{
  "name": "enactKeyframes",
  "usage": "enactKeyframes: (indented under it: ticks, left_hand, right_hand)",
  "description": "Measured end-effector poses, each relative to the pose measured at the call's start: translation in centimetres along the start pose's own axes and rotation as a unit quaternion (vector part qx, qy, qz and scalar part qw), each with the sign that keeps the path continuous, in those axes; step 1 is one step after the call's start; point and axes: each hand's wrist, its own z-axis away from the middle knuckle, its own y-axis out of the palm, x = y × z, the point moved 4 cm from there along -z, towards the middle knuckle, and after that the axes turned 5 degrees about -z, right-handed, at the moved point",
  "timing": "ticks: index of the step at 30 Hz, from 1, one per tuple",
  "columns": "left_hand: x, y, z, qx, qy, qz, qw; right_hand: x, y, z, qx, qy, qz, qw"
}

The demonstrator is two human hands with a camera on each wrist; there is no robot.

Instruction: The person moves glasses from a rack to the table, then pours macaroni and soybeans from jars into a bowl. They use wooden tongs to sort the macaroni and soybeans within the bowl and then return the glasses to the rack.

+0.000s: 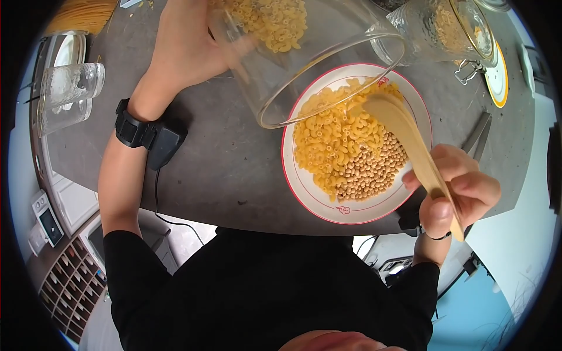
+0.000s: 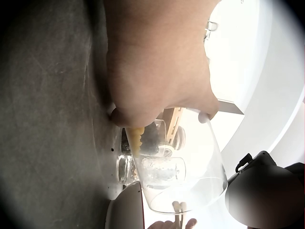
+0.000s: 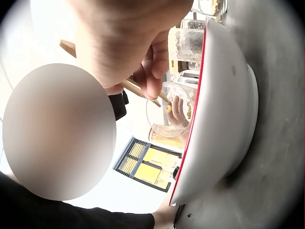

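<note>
My left hand point(image 1: 190, 50) grips a large clear glass jar point(image 1: 310, 52) tilted over the bowl's upper left, its mouth toward the bowl; elbow macaroni point(image 1: 269, 23) lies inside near its base. In my right hand point(image 1: 459, 190) is a wooden spoon point(image 1: 417, 146), pinched by the handle, its head at the macaroni in the upper part of the bowl. The white bowl point(image 1: 301, 187) with a red rim holds macaroni point(image 1: 328, 131) and, at the lower right, round tan beans point(image 1: 369, 175). The left wrist view shows the fingers spread around the jar point(image 2: 209, 162).
A glass jar with a wire clasp point(image 1: 410, 35) lies at the upper right, near a yellow-rimmed plate point(image 1: 497, 79) and metal tongs point(image 1: 480, 136). Glasses point(image 1: 70, 85) are at the left edge, below long dry pasta point(image 1: 76, 16).
</note>
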Motion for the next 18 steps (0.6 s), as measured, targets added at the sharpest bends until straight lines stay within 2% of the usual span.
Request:
enactKeyframes:
  ticks: [3,7,9,10,12,14,18]
  left_hand:
    - [-1.0,-0.1,-0.6,0.0,-0.003,-0.003,1.0]
    - [-1.1,-0.1,-0.7,0.013,-0.023,-0.02,0.999]
    - [-1.2,-0.2,-0.8,0.007,0.0,-0.022,1.0]
    - [-1.1,-0.2,-0.8,0.008,0.001,-0.023,1.0]
    - [-1.1,-0.1,-0.8,-0.003,0.012,-0.018,1.0]
    - [-1.1,0.0,-0.8,-0.004,0.009,-0.013,1.0]
    - [-1.1,-0.1,-0.7,-0.001,-0.002,-0.013,1.0]
  right_hand:
    - [-0.6,-0.4,0.6,0.029,0.001,0.1,0.995]
    - [0.1,-1.2,1.0,0.028,0.011,0.125,0.992]
    - [0.1,-0.5,0.5,0.073,0.026,0.249,0.965]
    - [-0.1,-0.3,0.0,0.072,0.025,0.248,0.966]
    - [-0.6,0.6,-0.8,0.15,-0.009,0.287,0.946]
    - [-0.7,0.9,-1.0,0.16,-0.006,0.277,0.948]
    - [-0.7,1.4,-1.0,0.167,-0.051,0.292,0.94]
